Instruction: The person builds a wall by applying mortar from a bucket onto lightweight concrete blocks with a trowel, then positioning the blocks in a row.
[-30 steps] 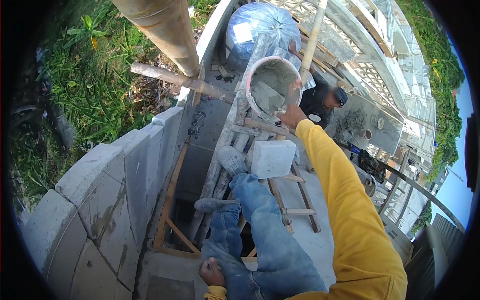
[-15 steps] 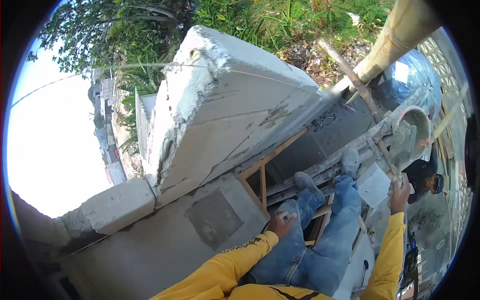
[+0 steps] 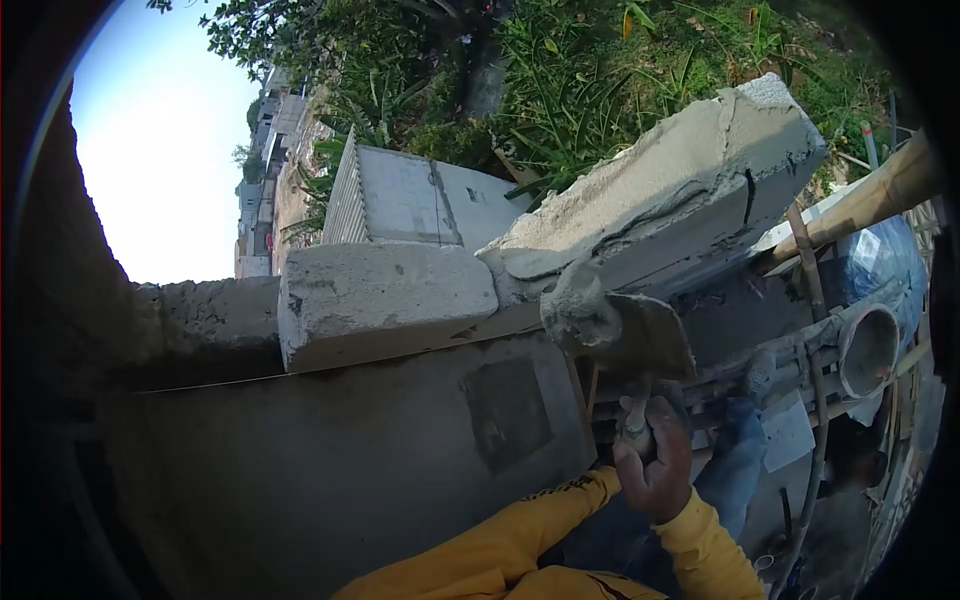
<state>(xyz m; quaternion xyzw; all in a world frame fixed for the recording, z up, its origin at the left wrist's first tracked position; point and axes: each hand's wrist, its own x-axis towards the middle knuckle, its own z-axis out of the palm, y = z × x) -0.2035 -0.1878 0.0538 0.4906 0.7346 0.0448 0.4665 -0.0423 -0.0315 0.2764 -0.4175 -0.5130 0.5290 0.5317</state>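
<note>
My right hand (image 3: 655,465) is closed round the handle of a trowel (image 3: 650,338) in front of my body. A thick lump of wet grey mortar (image 3: 580,308) sits on the left part of the blade and overhangs its edge, close to the wall top. Wet-looking mortar (image 3: 640,215) covers the sloping top of the wall beyond the trowel. To the left of it lies a pale concrete block (image 3: 385,300). My left sleeve reaches in behind my right hand, which hides my left hand.
A mortar-smeared bucket (image 3: 868,350) stands on the right beside a blue plastic bag (image 3: 885,265). Bamboo poles (image 3: 870,205) cross at the right. A thin string (image 3: 235,383) runs along the wall. Below right, a person in dark clothing (image 3: 855,465) is blurred.
My right hand has moved left from near the bucket, bringing the loaded trowel to the wall. My left hand has gone out of sight behind it. The view has turned.
</note>
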